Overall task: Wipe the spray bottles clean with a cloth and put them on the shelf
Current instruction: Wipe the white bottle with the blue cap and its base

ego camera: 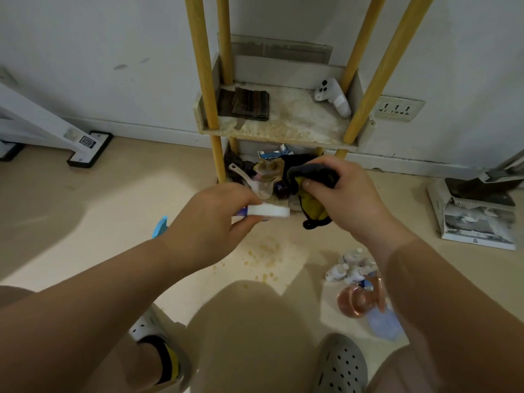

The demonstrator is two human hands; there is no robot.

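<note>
My left hand (215,219) grips a spray bottle (269,210) tipped on its side, so its white base faces right and a blue trigger (160,226) sticks out behind the hand. My right hand (340,194) holds a dark grey and yellow cloth (312,194) bunched just right of the bottle's base. The shelf (286,129) with yellow posts stands ahead; one white spray bottle (334,96) lies on its middle level. Several small white bottles (350,268), a pink bottle (355,302) and a blue one (382,324) sit on the floor by my right forearm.
A folded dark cloth (249,103) lies on the shelf's left side. The bottom level holds a jumble of items (269,168). A dustpan box (479,214) stands at right, a white stand foot (88,148) at left, and a yellowish stain (266,248) marks the floor.
</note>
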